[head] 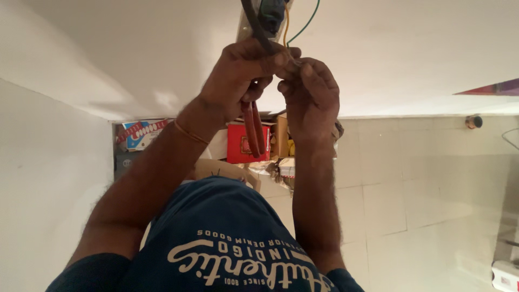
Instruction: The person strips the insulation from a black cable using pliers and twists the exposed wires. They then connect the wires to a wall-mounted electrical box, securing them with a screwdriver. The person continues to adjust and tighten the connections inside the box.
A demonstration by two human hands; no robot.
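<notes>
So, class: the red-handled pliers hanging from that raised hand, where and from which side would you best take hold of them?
Grip the pliers by the two red handles, coming from below. The handles hang free under the left hand, close together and nearly parallel, so one palm could probably wrap both. The head is hidden in the fist beside the right hand and the wires.

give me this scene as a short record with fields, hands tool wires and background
left hand: left hand raised to the ceiling, gripping red-handled pliers, handles hanging down
right hand: right hand beside it, fingertips pinching thin wires at the pliers' head
wires: yellow wire and green wire coming from a ceiling opening
wrist: thin gold bangle on the left wrist
background: red cardboard box on a cluttered shelf
</notes>
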